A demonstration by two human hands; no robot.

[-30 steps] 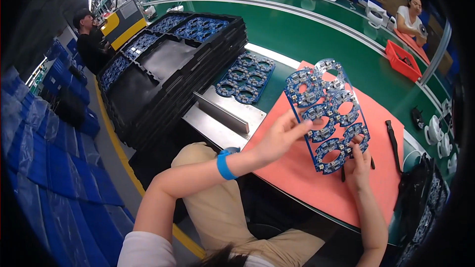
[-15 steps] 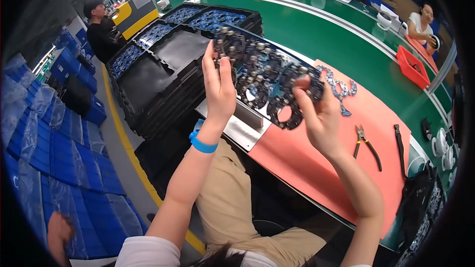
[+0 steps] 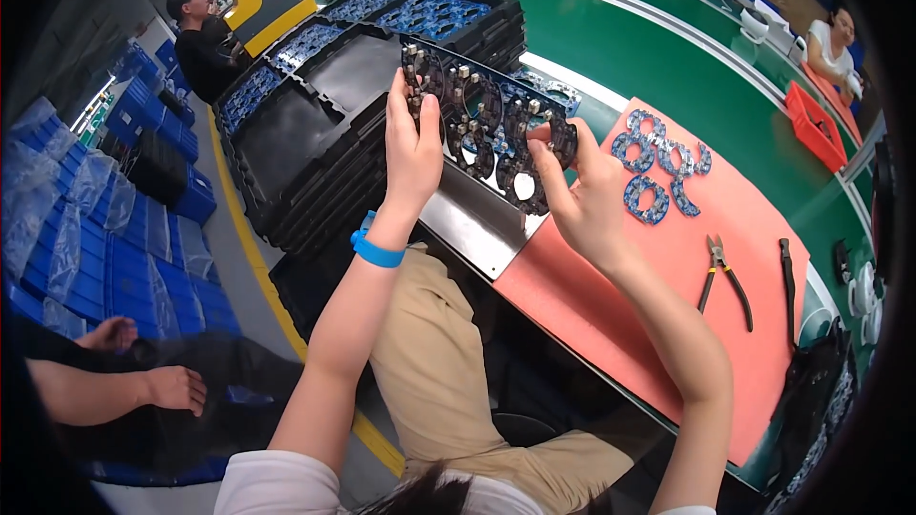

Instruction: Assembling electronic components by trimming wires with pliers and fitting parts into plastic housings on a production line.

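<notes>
Between my two hands a panel of small dark circuit boards [image 3: 482,124] is held up, tilted, its components facing me. My left hand [image 3: 416,157], with a blue band at the wrist, grips the panel's left end, fingers behind and thumb at the front edge. My right hand [image 3: 584,198] is closed on the right end, its thumb pressing on the boards. Below the panel is a silver metal plate [image 3: 482,234]. Several cut-out blue circuit boards [image 3: 647,200] lie on the pink mat [image 3: 611,315]. Nearer my right forearm rest cutting pliers [image 3: 720,272] with black-and-yellow handles.
Stacked black trays [image 3: 315,195] of blue boards stand at left. A long black tool [image 3: 787,286] lies on the mat's right side. Across the green conveyor [image 3: 649,48] is a red bin [image 3: 814,129]. Another person's hands [image 3: 176,389] are at lower left, near blue crates [image 3: 134,257].
Both hands and the panel have shifted slightly left, and the motion blur is gone. More loose boards show on the mat. The other person's arms have come further in at lower left.
</notes>
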